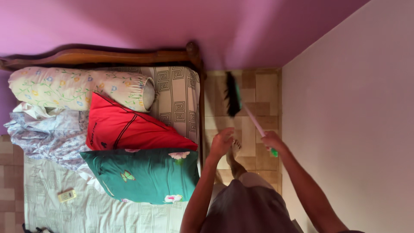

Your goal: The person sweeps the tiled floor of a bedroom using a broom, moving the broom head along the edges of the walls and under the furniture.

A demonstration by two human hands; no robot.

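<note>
My right hand (272, 141) is closed around the pink handle of a broom (253, 118). The broom's black bristles (232, 99) rest on the tiled floor (263, 88) in the narrow gap between the bed and the white wall. My left hand (221, 141) hovers near the bed's edge with the fingers bent and nothing visibly in it. My bare foot (235, 157) stands on the tiles just below it.
The bed (172, 97) holds a floral bolster (82, 86), a red pillow (129, 127), a green pillow (146, 174), crumpled lilac cloth (47, 133) and a small remote (67, 196). A wooden headboard (108, 55) meets the purple wall. The white wall (353, 116) closes the right side.
</note>
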